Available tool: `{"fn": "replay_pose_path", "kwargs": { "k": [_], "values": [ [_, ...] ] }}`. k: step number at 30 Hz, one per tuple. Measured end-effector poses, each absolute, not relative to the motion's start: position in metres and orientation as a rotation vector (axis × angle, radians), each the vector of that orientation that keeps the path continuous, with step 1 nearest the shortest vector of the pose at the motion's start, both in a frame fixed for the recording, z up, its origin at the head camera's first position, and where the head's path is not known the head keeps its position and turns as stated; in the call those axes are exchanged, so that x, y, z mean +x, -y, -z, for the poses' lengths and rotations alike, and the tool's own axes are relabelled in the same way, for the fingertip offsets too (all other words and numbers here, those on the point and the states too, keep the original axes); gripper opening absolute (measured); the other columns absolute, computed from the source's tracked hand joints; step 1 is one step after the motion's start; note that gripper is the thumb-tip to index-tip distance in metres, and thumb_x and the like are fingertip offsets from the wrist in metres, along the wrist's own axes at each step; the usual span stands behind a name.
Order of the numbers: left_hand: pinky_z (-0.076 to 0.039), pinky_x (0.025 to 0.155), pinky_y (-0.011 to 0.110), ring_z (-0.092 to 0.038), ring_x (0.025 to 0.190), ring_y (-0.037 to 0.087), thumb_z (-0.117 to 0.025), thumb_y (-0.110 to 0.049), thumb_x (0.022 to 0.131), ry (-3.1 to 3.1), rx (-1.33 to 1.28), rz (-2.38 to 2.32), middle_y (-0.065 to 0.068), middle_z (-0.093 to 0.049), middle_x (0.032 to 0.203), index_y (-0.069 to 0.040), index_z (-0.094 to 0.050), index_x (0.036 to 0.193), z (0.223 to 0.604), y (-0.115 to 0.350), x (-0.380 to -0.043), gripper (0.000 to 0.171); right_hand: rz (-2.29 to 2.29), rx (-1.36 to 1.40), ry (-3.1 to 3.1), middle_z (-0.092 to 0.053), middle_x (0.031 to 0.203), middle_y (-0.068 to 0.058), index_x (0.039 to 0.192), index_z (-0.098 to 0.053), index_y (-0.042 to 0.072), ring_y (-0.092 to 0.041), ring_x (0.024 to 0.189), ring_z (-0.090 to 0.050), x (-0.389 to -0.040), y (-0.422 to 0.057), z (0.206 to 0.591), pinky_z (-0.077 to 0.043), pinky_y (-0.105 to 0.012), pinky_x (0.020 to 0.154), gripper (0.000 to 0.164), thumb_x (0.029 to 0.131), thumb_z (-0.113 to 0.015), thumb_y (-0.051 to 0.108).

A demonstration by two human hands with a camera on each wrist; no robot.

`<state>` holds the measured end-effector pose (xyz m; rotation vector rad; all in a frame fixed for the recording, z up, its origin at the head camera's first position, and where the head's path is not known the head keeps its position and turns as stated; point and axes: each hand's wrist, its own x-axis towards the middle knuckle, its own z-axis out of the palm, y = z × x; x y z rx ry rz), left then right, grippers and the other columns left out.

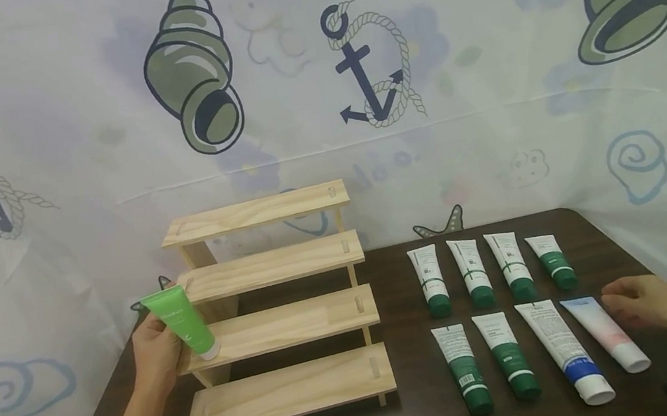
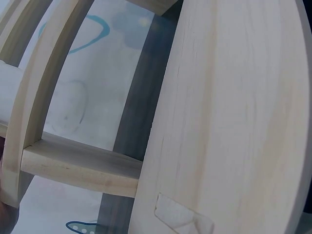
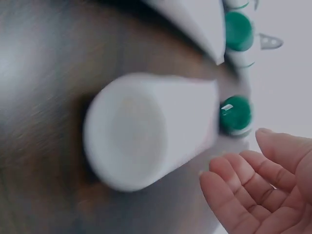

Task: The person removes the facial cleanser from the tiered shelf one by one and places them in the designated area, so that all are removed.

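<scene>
My left hand (image 1: 154,347) holds a bright green tube (image 1: 180,318) from its left side, the fingers largely hidden behind it. The tube's white cap (image 1: 210,351) points down at the left end of the second-lowest board of a wooden step shelf (image 1: 286,327). In the left wrist view only a sliver of that hand shows, beside the shelf's end. Just right of a pink-and-white tube (image 1: 609,335) is my right hand (image 1: 643,302), fingers loosely curled with nothing in them. In the right wrist view its palm (image 3: 263,195) shows next to the tube, apart from it.
Several white-and-green tubes (image 1: 473,272) lie in two rows on the dark table (image 1: 416,401). A white tube with a blue band (image 1: 564,350) lies left of the pink one. A printed cloth (image 1: 473,112) hangs behind the table.
</scene>
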<state>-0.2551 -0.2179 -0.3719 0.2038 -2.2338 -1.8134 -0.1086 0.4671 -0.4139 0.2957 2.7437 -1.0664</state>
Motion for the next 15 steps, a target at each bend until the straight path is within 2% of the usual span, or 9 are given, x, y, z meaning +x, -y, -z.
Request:
{"fn": "replay_pose_path", "kwargs": {
  "k": [5,9,12,15],
  "values": [
    [-0.024,0.117,0.036,-0.031,0.139,0.017,-0.061,-0.024,0.092,2.219,0.212,1.818,-0.001,-0.041,0.147,0.0,-0.058,0.124,0.372,0.218,-0.255,0.04,1.028,0.156,-2.964,-0.067,0.083,-0.016,0.11,-0.051,-0.022,-0.009,0.064,-0.06,-0.119,-0.45,0.395,-0.055,-0.023,0.054,0.034,0.096,-0.052,0.009],
    [-0.025,0.117,0.036,-0.032,0.139,0.017,-0.06,-0.024,0.093,2.23,0.222,1.803,-0.002,-0.041,0.147,0.0,-0.058,0.124,0.372,0.218,-0.256,0.039,1.028,0.039,-3.109,-0.066,0.077,-0.009,0.11,-0.056,-0.015,-0.002,0.06,-0.056,-0.128,-0.424,0.373,-0.052,-0.021,0.052,0.03,0.094,-0.055,0.011],
    [-0.025,0.117,0.036,-0.031,0.14,0.017,-0.059,-0.024,0.093,2.236,0.218,1.794,-0.002,-0.04,0.148,0.0,-0.055,0.127,0.372,0.218,-0.256,0.042,1.032,-0.025,-3.201,-0.067,0.075,-0.009,0.11,-0.059,-0.011,-0.002,0.06,-0.059,-0.136,-0.4,0.355,-0.051,-0.019,0.051,0.029,0.094,-0.057,0.013],
    [-0.026,0.116,0.036,-0.03,0.14,0.016,-0.059,-0.023,0.093,2.237,0.206,1.792,-0.001,-0.039,0.148,0.001,-0.053,0.129,0.372,0.218,-0.256,0.043,1.064,-0.07,-3.265,-0.068,0.079,-0.014,0.111,-0.06,-0.007,-0.005,0.061,-0.062,-0.144,-0.374,0.341,-0.051,-0.017,0.052,0.029,0.093,-0.059,0.015]
  ]
}}
